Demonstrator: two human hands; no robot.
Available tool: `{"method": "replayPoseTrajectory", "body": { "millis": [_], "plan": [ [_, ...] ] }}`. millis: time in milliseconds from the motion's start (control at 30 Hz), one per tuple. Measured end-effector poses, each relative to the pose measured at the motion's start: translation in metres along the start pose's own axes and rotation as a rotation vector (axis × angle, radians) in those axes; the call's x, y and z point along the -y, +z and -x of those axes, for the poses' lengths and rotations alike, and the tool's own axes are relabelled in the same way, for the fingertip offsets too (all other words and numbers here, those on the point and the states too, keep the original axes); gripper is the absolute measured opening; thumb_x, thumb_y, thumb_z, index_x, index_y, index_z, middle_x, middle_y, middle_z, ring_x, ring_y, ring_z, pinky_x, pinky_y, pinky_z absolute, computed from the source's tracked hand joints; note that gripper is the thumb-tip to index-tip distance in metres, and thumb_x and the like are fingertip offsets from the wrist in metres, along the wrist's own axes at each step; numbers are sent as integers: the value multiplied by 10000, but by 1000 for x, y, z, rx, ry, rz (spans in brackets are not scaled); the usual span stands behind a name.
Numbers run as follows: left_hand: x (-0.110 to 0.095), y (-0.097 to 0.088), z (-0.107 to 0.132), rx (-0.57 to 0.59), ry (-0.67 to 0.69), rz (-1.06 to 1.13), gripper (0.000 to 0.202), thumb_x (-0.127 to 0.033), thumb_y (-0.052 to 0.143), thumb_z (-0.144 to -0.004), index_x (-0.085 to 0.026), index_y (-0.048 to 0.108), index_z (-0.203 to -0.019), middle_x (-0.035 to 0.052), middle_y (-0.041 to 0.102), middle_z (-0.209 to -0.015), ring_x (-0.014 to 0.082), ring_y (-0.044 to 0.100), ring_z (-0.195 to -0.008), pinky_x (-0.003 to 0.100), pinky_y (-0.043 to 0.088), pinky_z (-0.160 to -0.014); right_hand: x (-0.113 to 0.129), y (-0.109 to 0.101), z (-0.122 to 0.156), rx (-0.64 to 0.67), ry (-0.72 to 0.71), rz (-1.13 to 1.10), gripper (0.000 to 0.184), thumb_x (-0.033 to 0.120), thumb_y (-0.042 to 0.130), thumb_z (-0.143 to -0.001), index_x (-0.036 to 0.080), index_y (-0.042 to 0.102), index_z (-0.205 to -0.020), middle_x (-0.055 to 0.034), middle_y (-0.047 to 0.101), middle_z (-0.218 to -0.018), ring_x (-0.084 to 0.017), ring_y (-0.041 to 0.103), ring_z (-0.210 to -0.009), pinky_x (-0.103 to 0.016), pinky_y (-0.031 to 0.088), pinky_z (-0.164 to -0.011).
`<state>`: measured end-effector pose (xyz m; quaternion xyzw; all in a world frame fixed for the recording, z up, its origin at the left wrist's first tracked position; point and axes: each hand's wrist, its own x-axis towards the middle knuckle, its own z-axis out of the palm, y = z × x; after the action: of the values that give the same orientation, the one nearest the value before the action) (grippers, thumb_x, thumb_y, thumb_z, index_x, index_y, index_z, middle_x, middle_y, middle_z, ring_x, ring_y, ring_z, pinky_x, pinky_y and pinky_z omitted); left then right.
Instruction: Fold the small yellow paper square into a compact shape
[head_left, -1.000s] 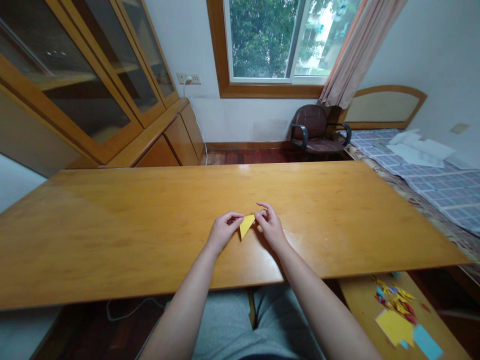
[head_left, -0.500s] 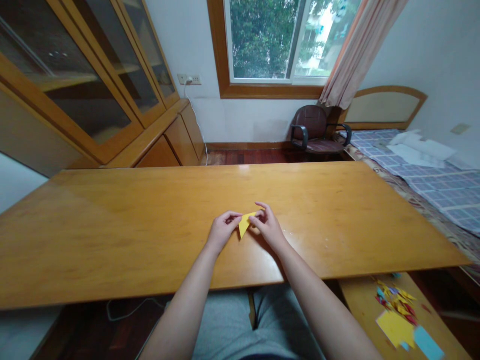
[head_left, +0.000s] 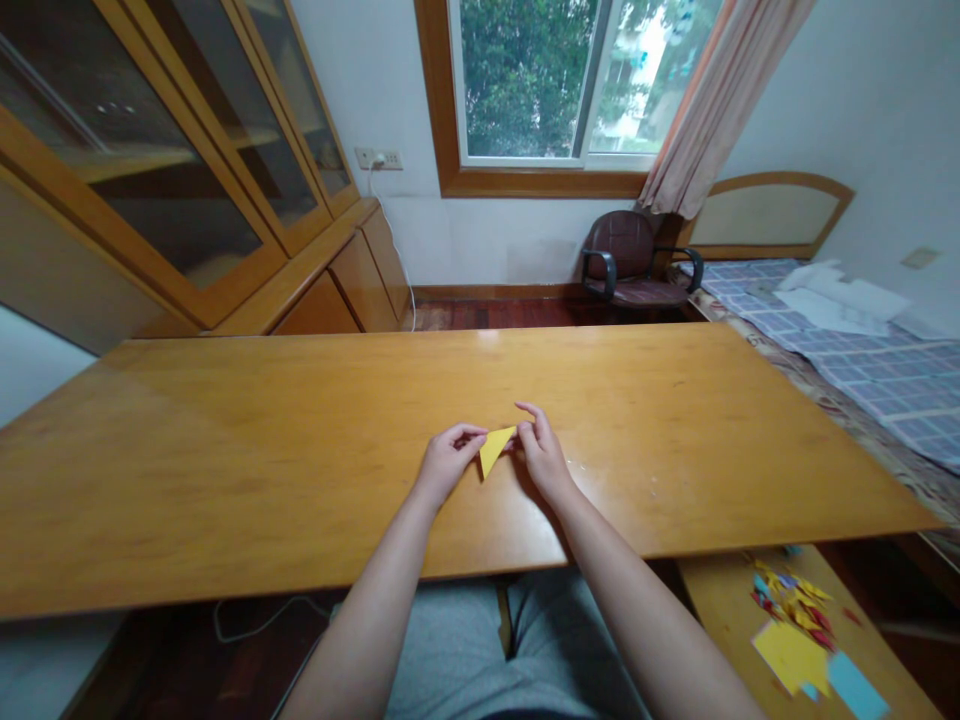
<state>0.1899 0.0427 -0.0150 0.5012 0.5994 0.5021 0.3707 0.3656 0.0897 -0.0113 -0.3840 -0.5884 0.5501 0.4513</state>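
Observation:
A small piece of yellow paper (head_left: 495, 450), folded to a triangle, is held between my two hands just above the wooden table. My left hand (head_left: 452, 455) pinches its upper left corner between thumb and fingers. At the upper right corner, the thumb and a finger of my right hand (head_left: 541, 450) close on the paper, with the index finger sticking out. One point of the triangle hangs down toward me. The fingertips behind the paper are partly hidden.
The wide wooden table (head_left: 262, 450) spreads before me. Below its right front edge, a lower surface (head_left: 720, 600) bears yellow paper sheets (head_left: 795, 655), a blue paper (head_left: 857, 685) and a pile of colourful folded scraps (head_left: 799, 600). A brown armchair (head_left: 630, 260) stands beyond the table.
My right thumb has slid outward to the paper's right corner, so more of the yellow triangle shows. My left hand has shifted very slightly right, still pinching.

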Motion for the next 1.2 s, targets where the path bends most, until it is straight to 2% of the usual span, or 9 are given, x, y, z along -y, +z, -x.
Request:
{"method": "replayPoseTrajectory", "body": {
  "millis": [100,267,533,700,900,967,1067,1200],
  "plan": [
    [1,0,0,-15,-5,21,230,-350,660,-796,-163,720,-916,56,732,-890,196,674,-837,292,519,-780,0,1,-1,21,-15,-35,398,374,455,-938,198,432,-1294,24,599,-736,-155,635,-701,-294,502,-715],
    [-2,0,0,-36,12,-9,218,-349,654,-799,-167,720,-899,51,727,-877,191,668,-837,288,513,-787,-1,1,-1,78,-70,76,377,344,567,-886,195,474,-1219,54,544,-688,-138,562,-661,-268,450,-682],
    [-5,2,0,17,31,-4,247,-337,650,-789,-161,716,-950,51,721,-855,181,664,-799,279,520,-758,-4,-1,0,42,-88,105,301,331,554,-891,203,476,-1152,64,511,-666,-137,523,-635,-265,410,-655],
    [-8,1,-1,50,37,-43,233,-356,657,-787,-166,726,-904,51,726,-857,189,661,-800,289,515,-766,-5,-1,0,43,-98,141,300,323,557,-897,202,481,-1161,66,506,-665,-137,515,-633,-264,402,-652],
    [-6,0,-1,8,28,-43,234,-367,651,-799,-167,720,-899,54,728,-886,194,658,-836,294,505,-792,-4,0,0,31,-113,160,330,359,551,-910,196,487,-1189,31,596,-721,-154,579,-689,-282,448,-719],
    [-6,0,-1,-15,23,-30,244,-370,646,-805,-166,720,-916,58,730,-904,197,659,-849,299,504,-804,-3,0,0,37,-115,208,292,377,544,-915,193,537,-1141,-4,651,-786,-167,614,-745,-292,458,-750],
    [-6,0,0,-24,26,-11,246,-371,643,-810,-166,719,-923,59,730,-912,198,661,-855,303,506,-812,-1,1,0,87,-135,322,227,393,537,-917,193,635,-962,-40,686,-855,-179,619,-780,-287,448,-733],
    [-7,1,1,-17,34,-7,239,-366,655,-796,-166,715,-913,54,725,-884,195,665,-844,299,515,-801,4,0,-1,87,-141,374,274,392,538,-908,187,650,-765,-25,652,-734,-170,572,-705,-271,418,-669]
  ]
}}
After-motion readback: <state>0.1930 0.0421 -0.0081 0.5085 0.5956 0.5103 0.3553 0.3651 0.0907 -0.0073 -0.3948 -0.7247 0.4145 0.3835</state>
